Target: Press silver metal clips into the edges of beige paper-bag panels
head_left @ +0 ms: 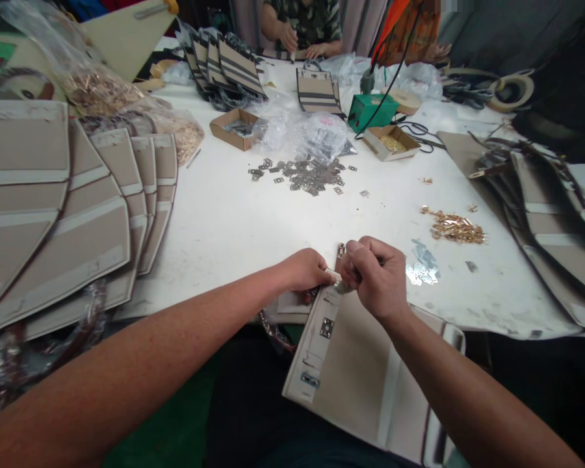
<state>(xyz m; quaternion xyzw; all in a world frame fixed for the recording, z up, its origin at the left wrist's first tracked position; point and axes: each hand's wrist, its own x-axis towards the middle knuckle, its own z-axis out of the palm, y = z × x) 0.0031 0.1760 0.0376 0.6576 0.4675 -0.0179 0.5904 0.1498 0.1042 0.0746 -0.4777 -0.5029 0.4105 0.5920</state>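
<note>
A beige bag panel [355, 357] slants from the table edge down over my lap. Along its left strip sit a square metal plate [327, 327] and a small shiny metal piece [310, 379], with cut slits nearby. My left hand [308, 270] pinches the panel's upper corner between thumb and fingers. Close beside it, my right hand [376, 273] is closed in a fist over the same corner; what lies inside it is mostly hidden. A brown tab with a metal fitting [340, 251] pokes out just beyond the right fingers. A plastic-wrapped handle [275, 331] hangs at the panel's left.
Stacked panels lie left [92, 221] and right [550, 227]. On the white table are square plates [312, 174], gold fasteners [458, 227], silver plates [422, 263], two cardboard boxes [234, 127] and a green device [370, 112]. Across the table, another person's hands [288, 38] work.
</note>
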